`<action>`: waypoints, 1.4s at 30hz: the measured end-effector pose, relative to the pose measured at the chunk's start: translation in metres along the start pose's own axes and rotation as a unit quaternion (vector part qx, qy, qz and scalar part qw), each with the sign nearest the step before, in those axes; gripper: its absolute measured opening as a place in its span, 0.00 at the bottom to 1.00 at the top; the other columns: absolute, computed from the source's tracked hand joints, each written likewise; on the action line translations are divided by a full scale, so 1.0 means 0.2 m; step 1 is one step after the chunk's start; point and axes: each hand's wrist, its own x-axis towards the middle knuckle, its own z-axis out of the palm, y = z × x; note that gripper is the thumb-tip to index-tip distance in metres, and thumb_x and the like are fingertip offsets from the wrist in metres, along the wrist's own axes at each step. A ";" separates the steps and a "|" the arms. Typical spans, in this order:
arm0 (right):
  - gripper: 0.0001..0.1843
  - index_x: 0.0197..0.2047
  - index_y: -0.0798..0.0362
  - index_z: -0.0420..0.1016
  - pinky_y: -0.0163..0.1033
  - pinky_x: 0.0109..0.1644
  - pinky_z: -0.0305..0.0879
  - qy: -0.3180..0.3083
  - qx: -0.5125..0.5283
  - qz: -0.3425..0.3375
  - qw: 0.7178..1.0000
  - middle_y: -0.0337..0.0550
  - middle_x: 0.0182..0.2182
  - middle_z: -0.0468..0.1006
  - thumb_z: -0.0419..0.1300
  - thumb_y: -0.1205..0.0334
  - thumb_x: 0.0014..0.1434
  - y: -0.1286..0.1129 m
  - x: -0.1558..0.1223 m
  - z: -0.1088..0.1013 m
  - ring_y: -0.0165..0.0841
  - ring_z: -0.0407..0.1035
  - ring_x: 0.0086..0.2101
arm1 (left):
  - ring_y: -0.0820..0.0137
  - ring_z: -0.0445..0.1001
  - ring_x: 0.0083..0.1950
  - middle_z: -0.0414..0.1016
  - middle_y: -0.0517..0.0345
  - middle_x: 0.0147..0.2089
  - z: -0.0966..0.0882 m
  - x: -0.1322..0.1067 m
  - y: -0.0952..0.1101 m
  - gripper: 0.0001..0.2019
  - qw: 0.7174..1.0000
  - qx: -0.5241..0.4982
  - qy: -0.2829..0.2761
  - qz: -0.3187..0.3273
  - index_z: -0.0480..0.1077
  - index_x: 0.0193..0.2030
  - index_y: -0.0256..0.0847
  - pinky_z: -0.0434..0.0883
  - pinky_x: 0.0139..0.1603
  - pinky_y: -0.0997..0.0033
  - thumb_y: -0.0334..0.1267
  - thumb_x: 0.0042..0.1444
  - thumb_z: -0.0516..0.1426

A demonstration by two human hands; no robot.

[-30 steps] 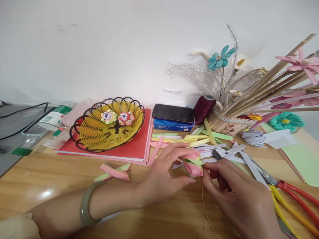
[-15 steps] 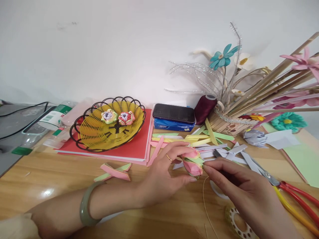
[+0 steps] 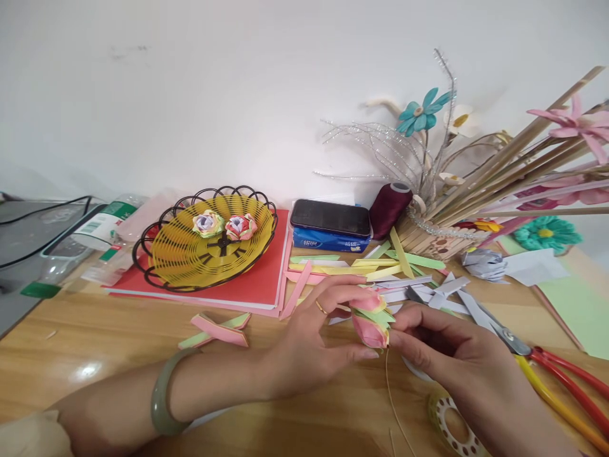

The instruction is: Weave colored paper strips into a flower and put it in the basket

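Between thumb and fingers, my left hand [image 3: 311, 339] grips a folded paper flower [image 3: 368, 330] with pink and light green petals. My right hand [image 3: 442, 346] pinches at the flower's right edge, thumb against forefinger; what lies between those fingertips is hidden. From just under the flower a thin tan thread [image 3: 391, 393] hangs down to the wooden table [image 3: 280, 425]. Scissors [image 3: 528, 351] with red and yellow handles lie beyond my right hand. A tape roll [image 3: 454, 424] is partly covered by my right wrist.
A yellow woven basket [image 3: 204, 263] holding two paper flowers sits on red paper [image 3: 266, 285]. Folded strips [image 3: 221, 330] lie in front of it. A phone [image 3: 330, 217] rests on a blue packet [image 3: 328, 240] beside a maroon thread spool [image 3: 390, 212]. Paper strips [image 3: 447, 292] spread behind my hands.
The paper flower has turned slightly, showing more of its green petals. My right fingertips have shifted a little along its right edge, and the thread hangs closer to the flower's base.
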 end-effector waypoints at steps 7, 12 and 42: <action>0.12 0.23 0.50 0.73 0.31 0.26 0.57 -0.007 -0.043 -0.035 0.998 0.35 0.20 0.69 0.63 0.51 0.49 0.02 0.00 -0.01 0.28 0.60 0.23 | 0.64 0.59 0.62 0.63 0.52 0.55 0.00 -0.01 -0.01 0.23 1.000 0.015 0.000 0.017 0.62 0.52 0.49 0.66 0.58 0.63 0.32 0.49 0.61; 0.11 0.26 0.49 0.73 0.32 0.30 0.62 -0.017 -0.146 -0.149 0.978 0.37 0.24 0.74 0.56 0.55 0.57 0.04 0.00 -0.03 0.31 0.66 0.26 | 0.64 0.61 0.60 0.64 0.53 0.55 0.00 -0.01 -0.02 0.23 1.000 0.022 0.001 0.007 0.62 0.52 0.50 0.67 0.56 0.62 0.32 0.50 0.61; 0.12 0.23 0.50 0.75 0.32 0.25 0.56 -0.017 0.002 0.008 1.000 0.37 0.23 0.71 0.66 0.50 0.45 0.02 -0.01 -0.01 0.31 0.63 0.26 | 0.65 0.62 0.60 0.71 0.53 0.48 -0.01 0.00 -0.01 0.21 0.984 0.138 0.010 0.113 0.61 0.52 0.46 0.64 0.58 0.60 0.32 0.52 0.59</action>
